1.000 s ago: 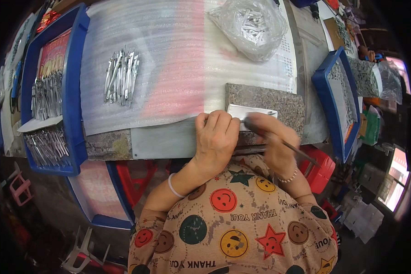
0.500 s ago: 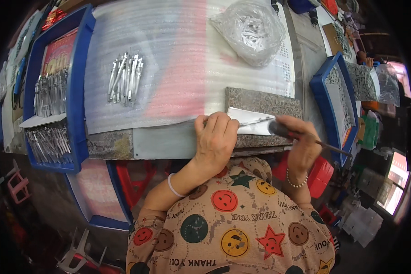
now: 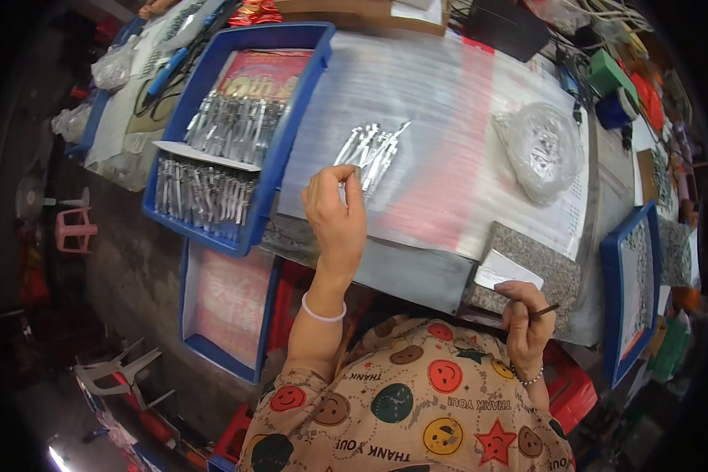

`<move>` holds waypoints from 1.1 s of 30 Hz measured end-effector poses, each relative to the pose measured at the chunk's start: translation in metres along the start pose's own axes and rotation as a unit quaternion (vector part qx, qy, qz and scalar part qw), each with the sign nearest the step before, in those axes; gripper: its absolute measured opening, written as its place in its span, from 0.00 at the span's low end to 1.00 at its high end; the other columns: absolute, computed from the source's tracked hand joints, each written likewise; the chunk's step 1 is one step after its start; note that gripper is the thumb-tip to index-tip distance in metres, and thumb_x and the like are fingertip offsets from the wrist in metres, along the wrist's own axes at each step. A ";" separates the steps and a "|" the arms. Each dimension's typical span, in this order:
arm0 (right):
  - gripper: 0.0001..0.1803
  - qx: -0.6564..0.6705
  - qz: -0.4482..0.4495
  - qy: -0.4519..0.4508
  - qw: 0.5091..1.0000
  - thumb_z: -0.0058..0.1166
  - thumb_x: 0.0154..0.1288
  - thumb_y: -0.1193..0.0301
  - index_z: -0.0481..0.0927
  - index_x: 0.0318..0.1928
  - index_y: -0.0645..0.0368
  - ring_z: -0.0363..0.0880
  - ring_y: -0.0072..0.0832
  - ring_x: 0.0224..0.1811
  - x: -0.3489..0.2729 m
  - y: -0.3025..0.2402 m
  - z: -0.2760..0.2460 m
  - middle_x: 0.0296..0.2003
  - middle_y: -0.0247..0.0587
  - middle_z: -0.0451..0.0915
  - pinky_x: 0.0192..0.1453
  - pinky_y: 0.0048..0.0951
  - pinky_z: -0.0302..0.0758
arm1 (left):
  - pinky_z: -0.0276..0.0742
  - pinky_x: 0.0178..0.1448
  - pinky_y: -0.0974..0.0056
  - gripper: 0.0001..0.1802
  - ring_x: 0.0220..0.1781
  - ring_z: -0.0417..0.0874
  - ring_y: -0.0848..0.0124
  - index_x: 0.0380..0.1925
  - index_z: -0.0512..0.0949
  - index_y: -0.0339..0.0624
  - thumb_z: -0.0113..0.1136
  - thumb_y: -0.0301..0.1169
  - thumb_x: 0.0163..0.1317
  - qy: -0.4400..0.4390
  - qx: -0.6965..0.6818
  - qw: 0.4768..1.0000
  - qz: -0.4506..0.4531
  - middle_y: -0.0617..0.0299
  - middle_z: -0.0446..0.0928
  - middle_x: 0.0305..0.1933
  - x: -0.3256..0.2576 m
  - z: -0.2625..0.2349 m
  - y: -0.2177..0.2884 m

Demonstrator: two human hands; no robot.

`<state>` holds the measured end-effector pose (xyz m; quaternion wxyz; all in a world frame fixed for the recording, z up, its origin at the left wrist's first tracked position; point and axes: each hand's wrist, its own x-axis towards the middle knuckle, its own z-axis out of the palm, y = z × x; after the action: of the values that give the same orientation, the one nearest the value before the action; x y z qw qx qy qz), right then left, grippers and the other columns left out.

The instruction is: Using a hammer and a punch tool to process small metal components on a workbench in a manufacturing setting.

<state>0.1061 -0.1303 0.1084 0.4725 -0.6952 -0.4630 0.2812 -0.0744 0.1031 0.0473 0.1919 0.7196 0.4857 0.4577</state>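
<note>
My left hand [image 3: 337, 208] is over the near end of a loose pile of slim silvery metal parts [image 3: 380, 153]. Its thumb and fingers are pinched; whether a part sits between them cannot be made out. At the right, my right hand [image 3: 527, 315] is closed around a tool whose thin dark shaft [image 3: 547, 311] sticks out to the right; it resembles a screwdriver, its handle hidden by the fingers. Beside that hand a folded white pad [image 3: 507, 270] lies on a speckled stone slab [image 3: 539, 256], with no metal part visible on it.
Left of the pile stands a blue tray [image 3: 311, 86] with two rows of similar metal parts. A clear plastic bag [image 3: 543, 149] of small parts rests on the foam sheet [image 3: 440, 157]. Another blue tray [image 3: 615, 315] is at the right; a lower one [image 3: 271, 315] sits below the table.
The view has swung left. My left hand has moved from the white pad to the metal pile. The strip on the pad is gone from there, and my right hand has drawn back with the tool.
</note>
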 end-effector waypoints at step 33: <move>0.09 -0.114 -0.061 -0.168 0.977 0.57 0.57 0.82 0.77 0.39 0.61 0.79 0.45 0.31 0.012 -0.010 0.023 0.32 0.47 0.79 0.33 0.35 0.74 | 0.79 0.50 0.49 0.13 0.47 0.84 0.45 0.36 0.84 0.33 0.53 0.26 0.56 -0.276 0.457 0.843 -0.063 0.38 0.82 0.42 0.167 -0.079 -0.091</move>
<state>0.0879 -0.1091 0.1086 0.3220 -0.6580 -0.6063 0.3095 -0.1703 0.2769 0.1004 -0.0044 0.7899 0.6114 -0.0469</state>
